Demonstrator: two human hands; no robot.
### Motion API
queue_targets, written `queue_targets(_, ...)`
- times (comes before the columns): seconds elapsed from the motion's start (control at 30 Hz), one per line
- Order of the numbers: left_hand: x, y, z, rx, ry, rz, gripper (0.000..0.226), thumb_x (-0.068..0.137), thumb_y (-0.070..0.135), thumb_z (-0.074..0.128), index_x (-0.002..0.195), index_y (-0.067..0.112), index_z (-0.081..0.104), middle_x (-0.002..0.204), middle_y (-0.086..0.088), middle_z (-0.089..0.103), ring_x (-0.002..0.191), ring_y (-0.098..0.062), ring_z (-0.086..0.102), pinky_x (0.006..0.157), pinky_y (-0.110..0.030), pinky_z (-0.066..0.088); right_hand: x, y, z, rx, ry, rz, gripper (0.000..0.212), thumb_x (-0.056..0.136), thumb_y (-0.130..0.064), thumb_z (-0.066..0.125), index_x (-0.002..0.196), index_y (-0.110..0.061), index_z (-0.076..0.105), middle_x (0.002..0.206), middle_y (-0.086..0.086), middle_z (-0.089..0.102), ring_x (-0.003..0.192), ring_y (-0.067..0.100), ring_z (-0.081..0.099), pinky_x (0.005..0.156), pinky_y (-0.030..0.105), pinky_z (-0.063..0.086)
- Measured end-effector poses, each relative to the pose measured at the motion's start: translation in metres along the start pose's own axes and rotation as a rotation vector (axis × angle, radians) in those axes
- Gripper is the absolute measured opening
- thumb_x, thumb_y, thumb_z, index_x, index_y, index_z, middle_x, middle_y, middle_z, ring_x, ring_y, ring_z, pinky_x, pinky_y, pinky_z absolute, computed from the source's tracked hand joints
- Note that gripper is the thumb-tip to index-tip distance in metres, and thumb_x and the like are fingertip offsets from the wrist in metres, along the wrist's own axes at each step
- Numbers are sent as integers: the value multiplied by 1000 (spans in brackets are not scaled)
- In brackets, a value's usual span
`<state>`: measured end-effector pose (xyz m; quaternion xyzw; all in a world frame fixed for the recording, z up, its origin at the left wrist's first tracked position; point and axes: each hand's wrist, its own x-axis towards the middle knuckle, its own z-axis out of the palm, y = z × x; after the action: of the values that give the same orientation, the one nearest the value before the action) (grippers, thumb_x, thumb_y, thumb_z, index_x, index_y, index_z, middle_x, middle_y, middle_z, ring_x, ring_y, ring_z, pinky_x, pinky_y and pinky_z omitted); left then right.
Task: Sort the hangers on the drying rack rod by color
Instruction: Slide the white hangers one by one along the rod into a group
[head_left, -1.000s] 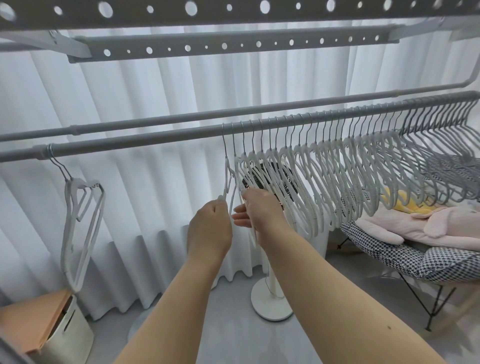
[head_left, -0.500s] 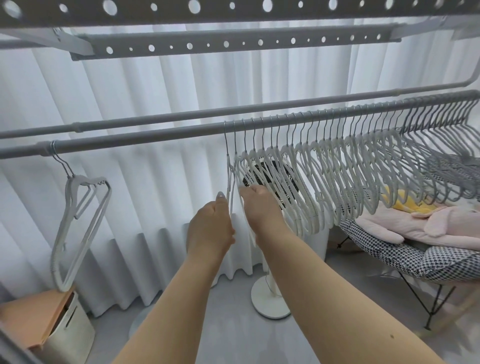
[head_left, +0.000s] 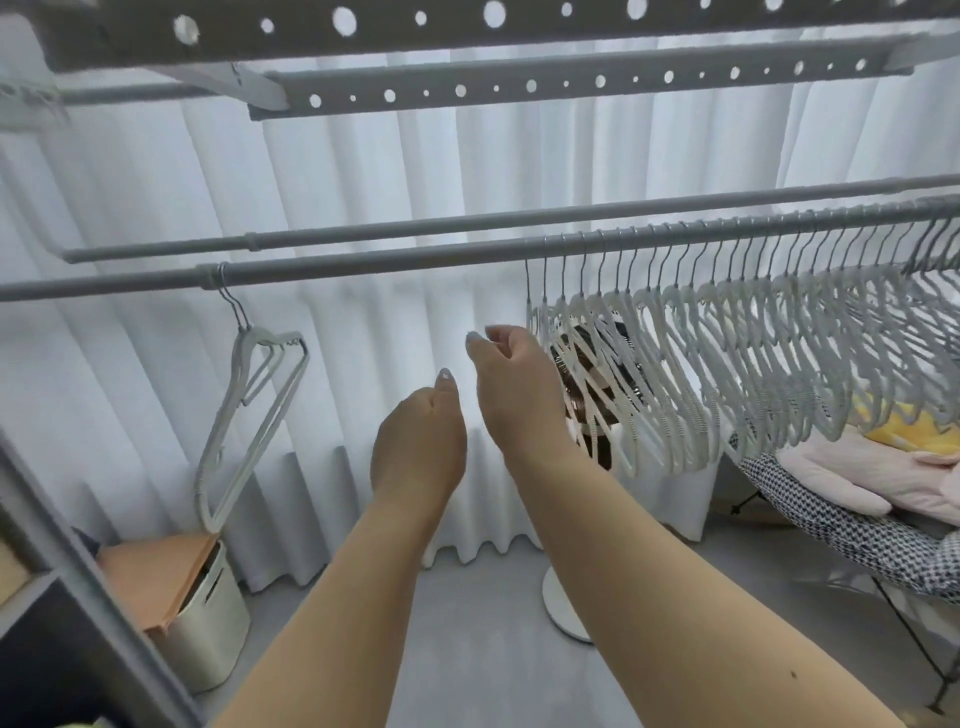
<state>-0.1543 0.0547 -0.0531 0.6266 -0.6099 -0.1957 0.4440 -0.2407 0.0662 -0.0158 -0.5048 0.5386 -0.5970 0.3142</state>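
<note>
Hangers on the near rod (head_left: 395, 264): one long packed row of pale ones (head_left: 701, 374) starts just right of my right hand and runs off the right edge, hooks side by side, bodies overlapping and tilted. Toward the far right the hangers look greyer; I cannot tell exactly where the shade turns. Well apart, at the left end of the same rod, a small separate bunch (head_left: 249, 415) hangs on its own, two at least, tilted, lower end pointing down-left.

Both my arms reach up into the bare stretch of rod between the two groups. Left hand (head_left: 418, 447): back toward me, fingers loosely curled in, thumb up, nothing in it, touching nothing. Right hand (head_left: 514, 395): slightly higher, just beside the first hanger of the packed row, fingers relaxed and half-bent, thumb and forefinger apart, holding nothing. Whether its knuckles brush that first hanger, I cannot tell.

Second rod (head_left: 467, 223) runs behind and a little above the first, bare where I see it. Perforated bars of the rack (head_left: 519, 85) overhead. White curtain (head_left: 389, 182) behind everything. Behind the row a standing fan, its round base (head_left: 563, 605) on the floor. Lower left, a cream bin with an orange lid (head_left: 202, 623). Lower right, a houndstooth chair (head_left: 857, 540) carrying pink and yellow soft things.
</note>
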Motion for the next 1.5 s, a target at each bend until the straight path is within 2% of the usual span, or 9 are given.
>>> queue_targets(0.2,5,-35,-44,110,173,8,46,104,34,23,82,10,55,84,-9,56,78,-26,49,66,-34,31,-14,-2,51,48,-158,43,24,94,-33,50,108,-16,62,91,-13,60,91,10,57,83,27,44)
queue_targets(0.43,15,-76,-118,123,425,-79,50,92,39,31,97,5,67,106,-18,60,100,-37,54,90,-47,48,-26,3,117,122,-328,161,23,92,-33,52,89,-11,59,85,4,60,78,19,53,81,36,47)
queue_targets(0.53,26,-93,-142,129,417,-162,59,81,45,29,110,10,66,114,-16,62,104,-35,57,93,-47,50,-28,7,141,145,-371,216,34,90,-33,53,92,1,58,83,8,56,77,21,50,79,38,45)
queue_targets(0.67,37,-108,-159,120,314,-309,47,97,31,41,139,11,50,140,-12,53,124,-32,50,99,-38,40,-26,15,165,181,-411,311,46,88,-30,55,112,9,54,82,8,53,77,22,48,86,44,49)
queue_targets(0.8,47,-121,-157,-18,184,-368,42,92,35,41,108,1,61,107,-19,65,95,-34,66,92,-44,50,-24,25,179,194,-430,357,42,87,-28,55,112,6,57,81,8,57,77,22,50,78,36,45)
queue_targets(0.93,47,-119,-152,-161,141,-376,26,100,17,41,77,12,55,79,-11,59,55,-21,58,80,-40,53,-19,30,187,157,-435,365,37,89,-30,55,107,1,60,85,9,59,80,23,54,99,46,47)
queue_targets(1.07,47,-118,-146,-201,89,-332,26,101,18,41,81,17,57,81,-7,59,55,-19,58,84,-42,55,-10,29,192,162,-439,377,28,91,-29,53,97,-3,61,85,9,60,81,23,55,99,43,48)
queue_targets(1.27,50,-110,-132,-277,82,-241,27,99,21,46,86,12,68,74,-8,67,63,-27,64,62,-31,52,-6,22,194,304,-494,454,21,93,-23,51,91,-5,62,69,9,56,56,20,53,56,26,46)
queue_targets(1.5,53,-110,-121,-191,89,-173,36,96,34,48,72,20,71,70,-4,72,73,-29,69,64,-31,44,2,22,183,357,-487,452,15,93,-19,56,92,-5,62,66,8,55,46,16,50,40,17,41)
